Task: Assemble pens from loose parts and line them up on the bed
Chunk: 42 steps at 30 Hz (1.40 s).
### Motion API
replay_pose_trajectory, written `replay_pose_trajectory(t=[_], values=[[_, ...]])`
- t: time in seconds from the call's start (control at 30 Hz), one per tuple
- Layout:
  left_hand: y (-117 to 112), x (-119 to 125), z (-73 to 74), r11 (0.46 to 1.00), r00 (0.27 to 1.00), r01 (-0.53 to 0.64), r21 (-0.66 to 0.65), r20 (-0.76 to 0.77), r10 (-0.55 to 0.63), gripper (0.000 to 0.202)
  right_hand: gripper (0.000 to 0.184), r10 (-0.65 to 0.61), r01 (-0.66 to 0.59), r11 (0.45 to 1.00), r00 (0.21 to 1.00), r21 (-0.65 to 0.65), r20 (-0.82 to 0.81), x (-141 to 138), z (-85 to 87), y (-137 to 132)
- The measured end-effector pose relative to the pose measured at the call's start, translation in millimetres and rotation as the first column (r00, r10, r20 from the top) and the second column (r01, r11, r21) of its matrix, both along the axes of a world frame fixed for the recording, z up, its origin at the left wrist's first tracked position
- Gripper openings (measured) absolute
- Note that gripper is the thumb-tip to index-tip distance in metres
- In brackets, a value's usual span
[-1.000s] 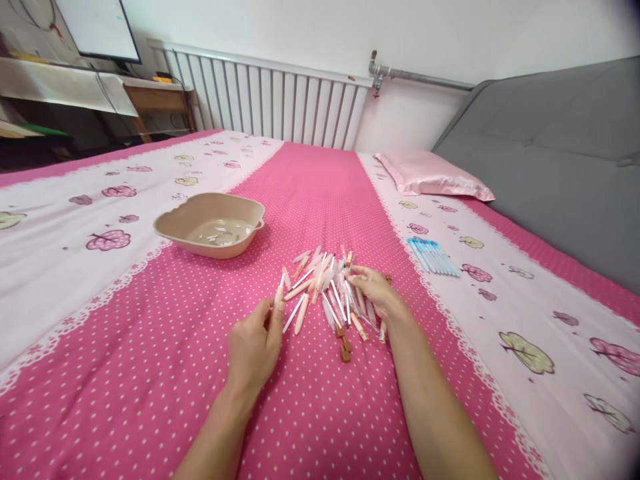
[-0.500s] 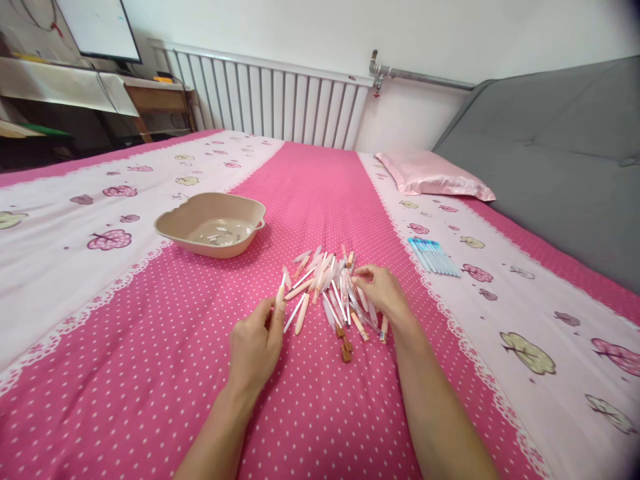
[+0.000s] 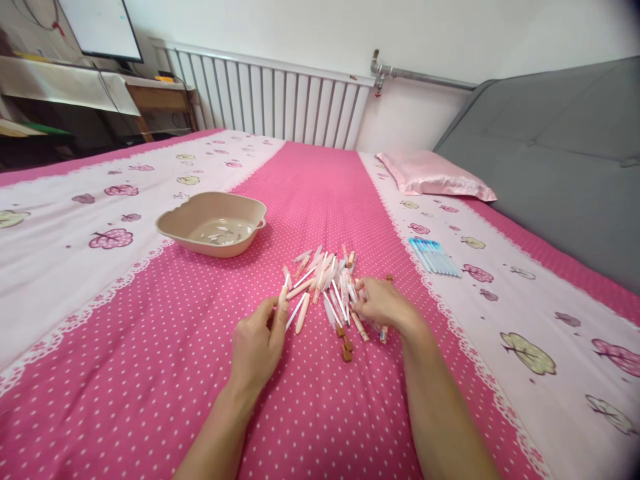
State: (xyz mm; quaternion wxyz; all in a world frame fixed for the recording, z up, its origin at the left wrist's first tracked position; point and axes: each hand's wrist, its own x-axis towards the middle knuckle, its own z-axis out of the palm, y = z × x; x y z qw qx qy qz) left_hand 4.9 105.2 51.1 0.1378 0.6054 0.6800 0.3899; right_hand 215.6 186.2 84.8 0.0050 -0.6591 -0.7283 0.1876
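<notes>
A loose heap of pen parts (image 3: 333,283), with pale pink barrels, white refills and clear pieces, lies on the pink dotted bedspread. At its left edge my left hand (image 3: 257,337) pinches a cream pen barrel (image 3: 283,295) that points up and away. My right hand (image 3: 385,303) is at the heap's right side, with curled fingers down among the parts; whatever is between the fingertips is hidden. Brown bear-like pieces (image 3: 345,345) lie at the near edge of the heap. Another small brown piece (image 3: 389,277) shows just behind my right hand.
A beige basin (image 3: 210,248) holding several small white pieces stands at the left. To the right lies a row of blue-capped pens (image 3: 434,257). Farther back are a pink pillow (image 3: 435,175), a grey headboard (image 3: 555,147) and a white radiator (image 3: 270,93).
My right hand has moved slightly nearer and lower at the heap's right side, and a brown piece now shows behind it. My left hand stays nearly still with the pen barrel.
</notes>
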Motion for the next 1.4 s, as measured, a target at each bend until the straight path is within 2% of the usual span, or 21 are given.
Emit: replay_pose_trajectory(t=[0.13, 0.23, 0.3, 0.37, 0.5, 0.57, 0.63, 0.93, 1.17, 1.4], values=[[0.0, 0.5, 0.0, 1.000, 1.000, 0.011, 0.000, 0.005, -0.011, 0.036, 0.036, -0.049, 0.068, 0.993, 0.981, 0.101, -0.185, 3.2, 7.3, -0.2], [-0.6, 0.7, 0.0, 1.000, 1.000, 0.026, 0.001, 0.008, -0.026, 0.036, 0.032, -0.059, 0.143, 0.974, 0.909, 0.175, -0.413, 2.3, 8.8, 1.6], [-1.4, 0.7, -0.1, 0.999, 0.999, 0.041, 0.002, 0.011, -0.041, 0.036, 0.029, -0.028, 0.173, 0.967, 0.800, 0.185, -0.599, 0.3, 8.0, 2.8], [-2.2, 0.7, -0.2, 0.999, 0.998, 0.053, 0.009, 0.016, -0.053, 0.036, 0.030, -0.003, 0.213, 0.961, 0.647, 0.178, -0.762, -2.6, 8.0, 3.1], [-2.9, 1.5, 0.1, 0.995, 0.995, 0.097, 0.033, 0.009, -0.097, 0.033, 0.033, -0.003, 0.285, 0.953, 0.362, 0.107, -0.932, -9.7, 13.7, -0.7], [-2.8, 2.5, 0.4, 0.987, 0.987, 0.159, 0.034, -0.013, -0.158, 0.032, 0.035, -0.026, 0.271, 0.961, 0.277, 0.052, -0.961, -13.3, 17.2, -3.5], [-2.9, 3.5, 0.4, 0.977, 0.977, 0.211, 0.027, -0.050, -0.209, 0.033, 0.035, -0.050, 0.245, 0.969, 0.225, 0.007, -0.973, -16.7, 18.8, -5.7], [-2.8, 4.6, -3.2, 0.959, 0.952, 0.283, 0.007, -0.125, -0.279, 0.033, 0.037, -0.033, 0.092, 0.996, 0.133, -0.021, -0.991, -30.9, 16.8, -15.0], [-2.5, 3.9, -4.8, 0.949, 0.940, 0.312, 0.050, -0.160, -0.300, 0.030, 0.036, 0.001, 0.038, 0.999, 0.142, 0.007, -0.990, -38.0, 14.7, -20.0], [-3.1, 3.7, -4.7, 0.947, 0.938, 0.316, 0.059, -0.171, -0.303, 0.028, 0.037, -0.004, 0.036, 0.999, 0.143, 0.001, -0.990, -40.6, 11.4, -18.8]])
